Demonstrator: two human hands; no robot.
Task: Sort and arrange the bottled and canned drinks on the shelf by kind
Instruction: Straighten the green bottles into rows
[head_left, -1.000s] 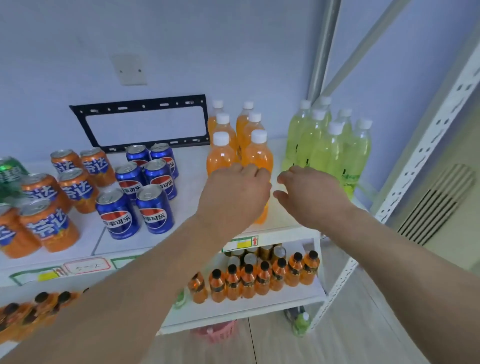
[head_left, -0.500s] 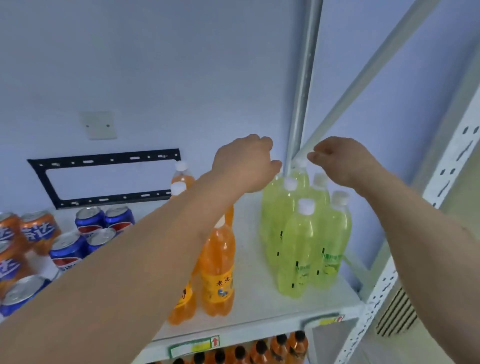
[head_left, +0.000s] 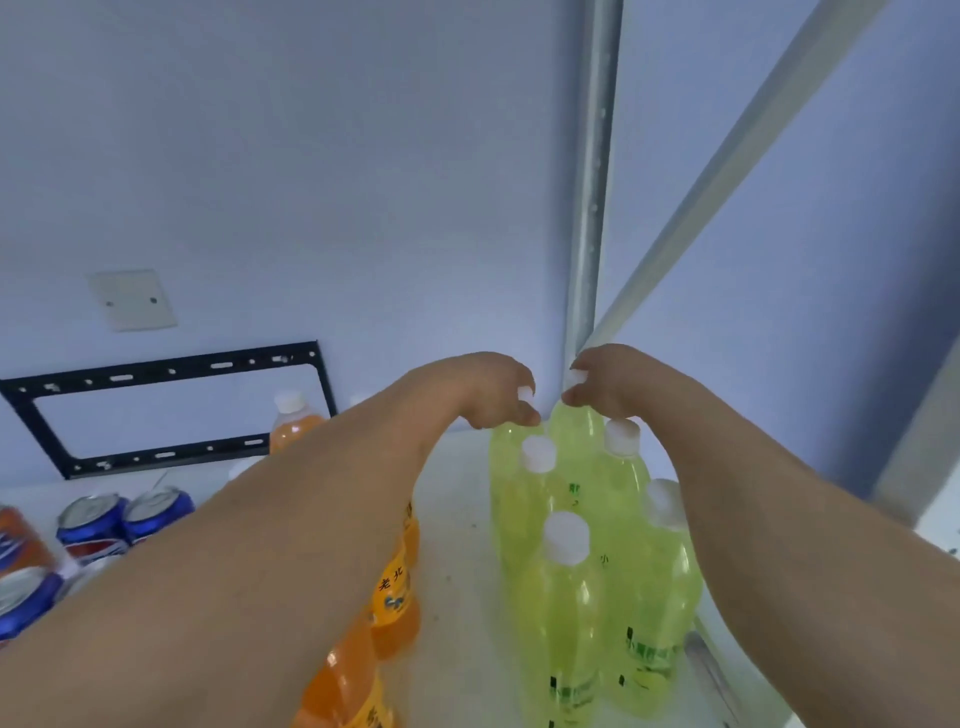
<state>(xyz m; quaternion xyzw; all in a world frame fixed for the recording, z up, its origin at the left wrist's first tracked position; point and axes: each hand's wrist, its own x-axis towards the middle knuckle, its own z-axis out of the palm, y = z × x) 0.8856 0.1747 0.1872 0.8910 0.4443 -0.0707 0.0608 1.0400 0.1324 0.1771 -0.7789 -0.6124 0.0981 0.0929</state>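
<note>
Several green bottles (head_left: 571, 587) with white caps stand grouped at the right end of the white shelf (head_left: 457, 519). My left hand (head_left: 488, 389) grips the capped neck of the rear-left green bottle (head_left: 511, 441). My right hand (head_left: 608, 382) grips the capped neck of the rear-right green bottle (head_left: 576, 431). Both forearms reach in over the front rows. Orange bottles (head_left: 395, 603) stand to the left of the green ones, partly hidden under my left forearm.
Blue cans (head_left: 104, 525) and an orange can (head_left: 15, 540) stand at the far left. A black bracket (head_left: 171, 410) and a wall plate (head_left: 132, 300) sit on the back wall. The shelf's metal upright (head_left: 589, 208) and a diagonal brace (head_left: 727, 156) rise behind the green bottles.
The view has moved closer and up. Both hands reached farther back and came down from above the green bottles onto the two rear bottle necks, closing around them.
</note>
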